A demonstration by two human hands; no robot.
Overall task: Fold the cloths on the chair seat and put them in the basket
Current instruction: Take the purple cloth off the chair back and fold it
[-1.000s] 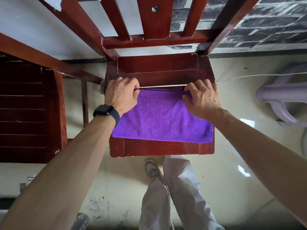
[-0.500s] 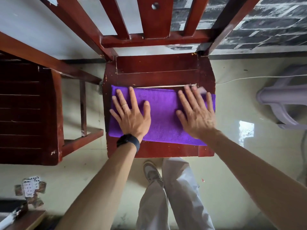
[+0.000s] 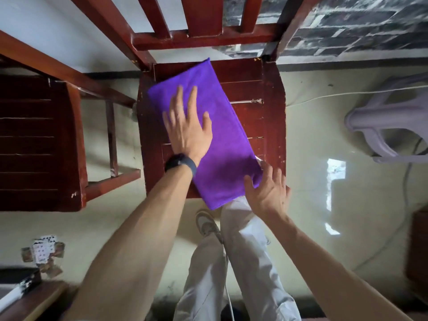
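- I see the purple cloth lying folded in a long strip on the red wooden chair seat, set at a slant from the far left of the seat towards the near right.
- Its near end hangs a little past the front edge of the seat, above my pale trouser leg.
- My left hand lies flat on the middle of the cloth, fingers spread, palm down, gripping nothing.
- A dark watch sits on that wrist.
- My right hand is open too, fingers loose, at the near right corner of the cloth; I cannot tell whether it touches the cloth.
- A second red chair stands to the left, close by.
- A pale plastic stool is off to the right on the floor.
- I see no basket in this view.
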